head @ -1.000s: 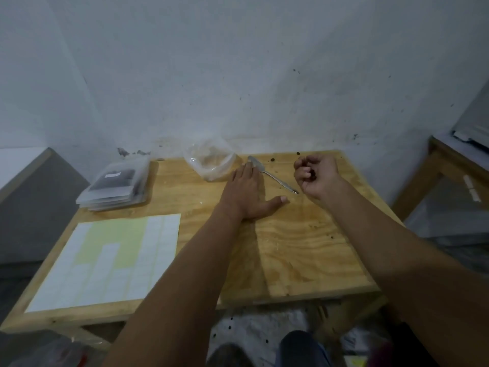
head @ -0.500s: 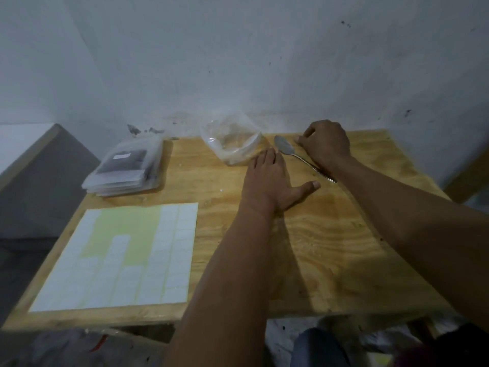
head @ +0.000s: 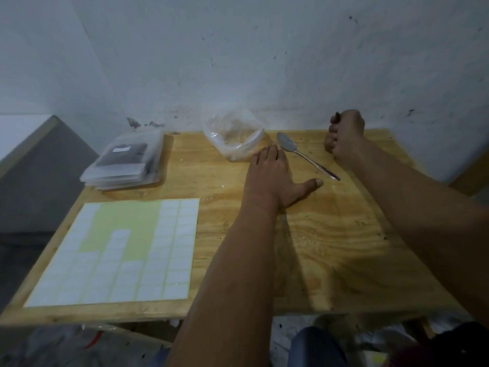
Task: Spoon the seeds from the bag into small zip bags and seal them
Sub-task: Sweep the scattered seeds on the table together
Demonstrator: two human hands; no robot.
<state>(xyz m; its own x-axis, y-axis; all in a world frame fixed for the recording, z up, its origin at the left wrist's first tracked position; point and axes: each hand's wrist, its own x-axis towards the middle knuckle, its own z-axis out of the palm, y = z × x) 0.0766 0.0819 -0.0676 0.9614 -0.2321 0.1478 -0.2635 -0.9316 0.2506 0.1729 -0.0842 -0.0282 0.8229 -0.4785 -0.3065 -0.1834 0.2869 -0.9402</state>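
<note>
**Left palm flat, right fist raised at the far edge**

The left hand [head: 270, 178] lies palm down on the table [head: 344, 247], fingers straight, thumb spread, fingertips just beside the clear seed bag [head: 234, 137] at the far edge. The right hand [head: 344, 136] is curled into a fist (whether it holds anything, I cannot tell) near the far right corner. The spoon [head: 304, 154] lies between the hands.

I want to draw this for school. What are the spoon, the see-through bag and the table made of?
The spoon looks like metal: grey, smooth, a bit shiny. The bag seems thin clear plastic, crinkled, with pale stuff showing through. The table looks like light wood, probably plywood, with wavy grain lines and a dull finish.
</note>
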